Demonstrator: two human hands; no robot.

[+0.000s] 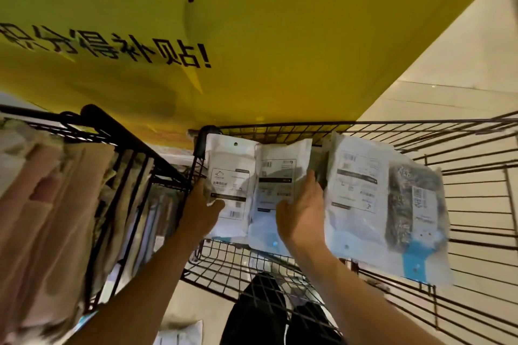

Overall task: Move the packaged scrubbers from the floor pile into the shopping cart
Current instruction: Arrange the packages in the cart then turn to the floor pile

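Observation:
Several packaged scrubbers lie side by side in the black wire shopping cart [398, 123]. My left hand [200, 206] grips the left edge of the leftmost white package [229, 176], thumb on top. My right hand [304, 211] holds the middle package [276, 176] at its right edge, thumb across its face and fingers tucked beside it. To the right lie a larger labelled package [356, 187] and one showing a dark scrubber with a blue tab [412, 204]. More white packages [179, 330] lie on the floor at the bottom edge.
A yellow sign board [280, 36] with black lettering stands right behind the cart. On the left is a second black wire rack [117, 131] filled with pinkish bagged goods. My black-trousered legs [260, 314] show through the cart's mesh. Pale tiled floor [462, 64] extends to the right.

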